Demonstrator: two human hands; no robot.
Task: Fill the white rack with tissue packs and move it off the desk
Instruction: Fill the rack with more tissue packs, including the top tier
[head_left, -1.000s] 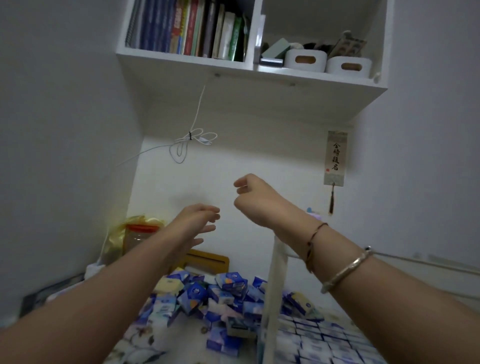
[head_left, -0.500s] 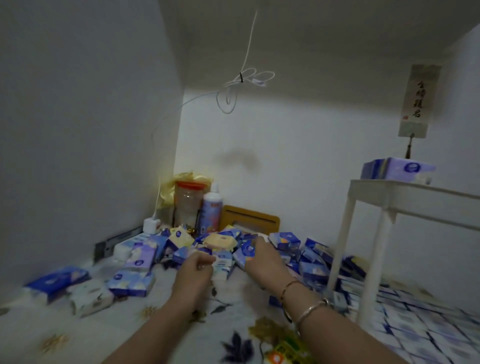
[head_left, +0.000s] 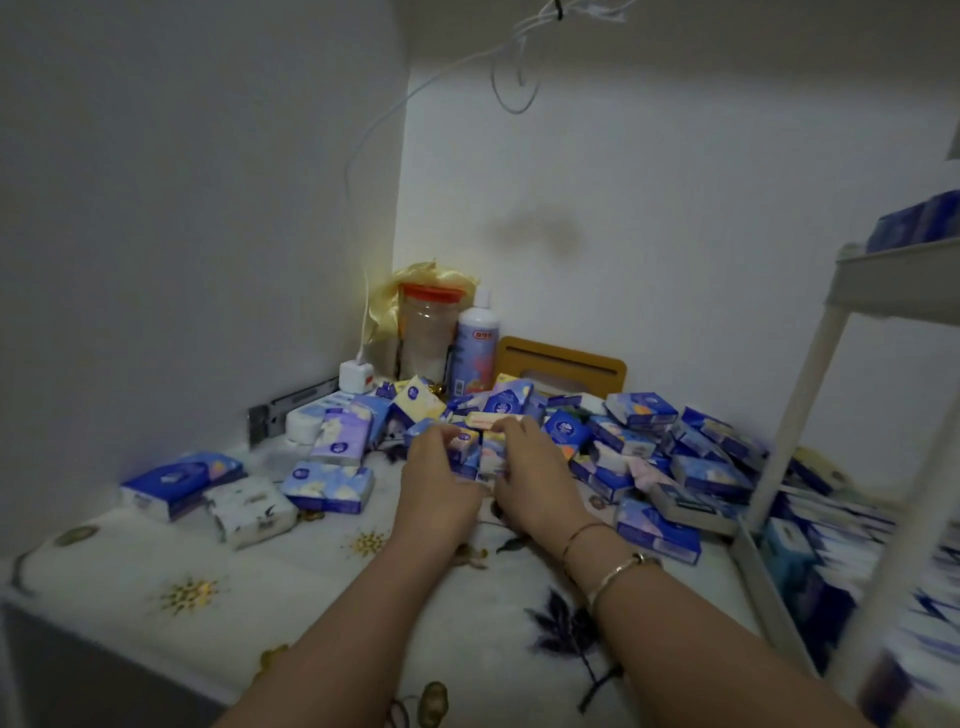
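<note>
Hands close together: left hand (head_left: 439, 480) and right hand (head_left: 530, 478) both grip tissue packs (head_left: 475, 457) between them; pack print unreadable; white rack (head_left: 878, 291) stands right of right hand

Bare forearms; two bracelets (head_left: 602, 558) on right wrist.

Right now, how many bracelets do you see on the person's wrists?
2, both on the right wrist: a thin bracelet nearer the right hand, a metal bangle just behind it. The left wrist shows none, though its underside is hidden.
</note>
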